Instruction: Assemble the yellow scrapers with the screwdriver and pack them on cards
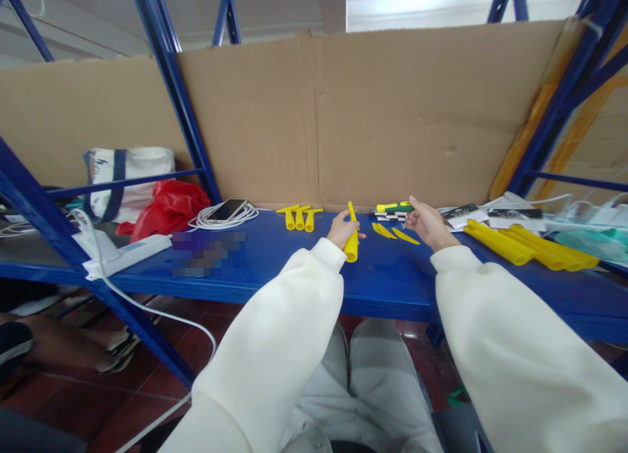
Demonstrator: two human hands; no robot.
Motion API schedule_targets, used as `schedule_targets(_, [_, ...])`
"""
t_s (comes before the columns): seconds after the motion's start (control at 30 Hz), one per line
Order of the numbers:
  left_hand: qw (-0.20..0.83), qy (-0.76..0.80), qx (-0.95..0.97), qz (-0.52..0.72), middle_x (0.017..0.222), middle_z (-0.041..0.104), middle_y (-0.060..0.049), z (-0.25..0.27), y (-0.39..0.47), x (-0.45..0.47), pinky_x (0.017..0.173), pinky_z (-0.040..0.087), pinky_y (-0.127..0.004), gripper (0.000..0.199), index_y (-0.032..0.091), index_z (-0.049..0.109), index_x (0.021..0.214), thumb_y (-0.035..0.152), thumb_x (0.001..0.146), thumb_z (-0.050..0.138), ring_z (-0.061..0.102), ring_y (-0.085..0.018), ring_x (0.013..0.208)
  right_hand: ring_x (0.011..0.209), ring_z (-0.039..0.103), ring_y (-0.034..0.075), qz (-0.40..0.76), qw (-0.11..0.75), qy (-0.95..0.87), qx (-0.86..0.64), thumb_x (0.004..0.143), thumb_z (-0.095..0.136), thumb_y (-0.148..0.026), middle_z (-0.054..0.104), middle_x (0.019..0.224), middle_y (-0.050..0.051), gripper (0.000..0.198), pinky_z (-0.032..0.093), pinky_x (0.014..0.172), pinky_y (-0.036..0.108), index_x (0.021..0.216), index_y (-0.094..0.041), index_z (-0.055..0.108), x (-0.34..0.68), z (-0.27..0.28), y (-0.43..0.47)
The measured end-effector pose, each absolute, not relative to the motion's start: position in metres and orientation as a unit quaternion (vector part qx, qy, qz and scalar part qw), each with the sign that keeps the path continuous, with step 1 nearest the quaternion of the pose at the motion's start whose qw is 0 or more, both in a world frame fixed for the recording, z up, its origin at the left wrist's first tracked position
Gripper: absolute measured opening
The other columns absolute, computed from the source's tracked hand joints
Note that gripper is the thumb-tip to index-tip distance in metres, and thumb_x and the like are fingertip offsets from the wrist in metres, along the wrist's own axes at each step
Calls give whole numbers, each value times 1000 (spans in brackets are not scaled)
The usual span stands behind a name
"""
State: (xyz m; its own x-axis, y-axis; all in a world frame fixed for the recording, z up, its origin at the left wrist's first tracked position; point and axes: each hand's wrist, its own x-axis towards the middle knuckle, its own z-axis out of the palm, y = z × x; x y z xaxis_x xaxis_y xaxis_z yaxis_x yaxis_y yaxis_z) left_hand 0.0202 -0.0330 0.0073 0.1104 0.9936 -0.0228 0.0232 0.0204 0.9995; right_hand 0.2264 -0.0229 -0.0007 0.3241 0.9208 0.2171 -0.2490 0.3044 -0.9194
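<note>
My left hand (342,229) grips a yellow plastic cone-shaped tube (351,236), held upright over the blue shelf (275,263). My right hand (428,223) hovers with fingers apart beside a yellow-and-green screwdriver (394,207) that lies on a small white block; I cannot tell whether the fingertips touch it. Two thin yellow blade pieces (392,233) lie on the shelf between my hands. Three yellow T-shaped parts (299,216) rest to the left of my left hand.
Long yellow tubes (530,247) lie at right next to papers and packets (485,214). A phone on coiled white cable (224,212), a red bag (169,208), a tote bag (130,178) and a power strip (125,253) sit left. Cardboard (367,119) backs the shelf. Another person's foot (115,348) shows lower left.
</note>
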Motion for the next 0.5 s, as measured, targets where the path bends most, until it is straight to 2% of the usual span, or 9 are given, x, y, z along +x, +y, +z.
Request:
schedule_targets(0.13, [525, 481, 531, 460, 107, 69, -12, 7, -31, 20, 44, 48, -18, 62, 15, 42, 146, 5, 86, 53, 68, -13, 61, 36, 41, 7, 417, 699, -407, -414, 72, 80, -52, 39, 39, -8, 49, 36, 33, 16, 62, -22, 42, 223, 1, -26])
schedule_targets(0.23, [522, 479, 532, 464, 106, 69, -12, 6, -30, 20, 46, 49, -19, 62, 15, 42, 146, 6, 86, 53, 69, -14, 61, 37, 44, 7, 417, 698, -413, -411, 76, 78, -50, 45, 42, -7, 45, 37, 35, 15, 65, -21, 45, 223, 2, -27])
schedule_targets(0.37, [521, 477, 535, 463, 108, 69, -13, 5, -29, 20, 45, 49, -19, 63, 15, 42, 146, 6, 85, 54, 69, -14, 61, 43, 51, 7, 421, 696, -416, -406, 84, 74, -39, 57, 50, -4, 31, 42, 41, 15, 71, -21, 52, 224, 3, -28])
schedule_targets(0.5, [521, 480, 536, 459, 114, 68, -14, 5, -28, 20, 43, 47, -18, 63, 14, 41, 147, 6, 86, 53, 68, -12, 59, 44, 51, 7, 423, 695, -423, -399, 83, 75, -34, 57, 51, -4, 29, 42, 42, 15, 70, -20, 53, 226, 2, -26])
